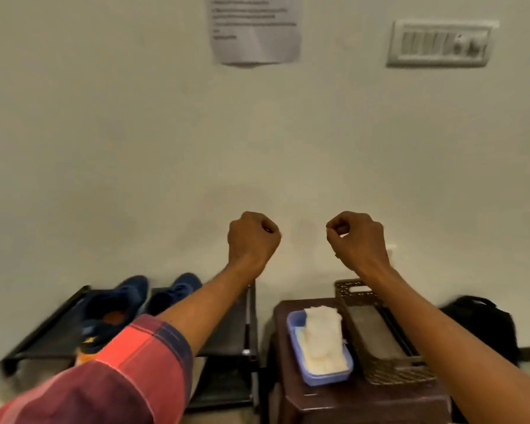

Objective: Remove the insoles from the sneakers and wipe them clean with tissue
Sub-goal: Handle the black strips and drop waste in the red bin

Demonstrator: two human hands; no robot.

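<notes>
**Pale wall, two fists raised, sneakers on the rack**

Cream-coloured wall (135,133) fills most of the view, with a printed paper notice (254,32) stuck up near the top and a white switch panel (439,44) to its right; the print is too blurred to read.

Both arms reach forward and up in front of the wall. The left hand (253,237) is curled into a fist with its back to the camera and nothing visible in it. The right hand (357,237) is curled the same way, thumb against the fingers, and likewise holds nothing that can be seen. The two fists are level, with a gap of bare wall between them. A red and maroon checked sleeve (129,368) covers the left upper arm.

Low on the left stands a dark shoe rack (43,335) against the wall. A pair of blue sneakers sits on its top shelf: the nearer sneaker (117,304) shows orange inside its opening, and the second sneaker (175,290) is just beside it, partly hidden behind the left forearm. Whether the insoles are inside cannot be told.

Right of the rack is a brown plastic stool (364,399). On it rest a blue tray (294,325) holding a stack of white tissue (322,338) and, touching its right side, a brown perforated basket (389,374). A black bag (484,319) lies on the floor by the wall, beyond the right forearm.
</notes>
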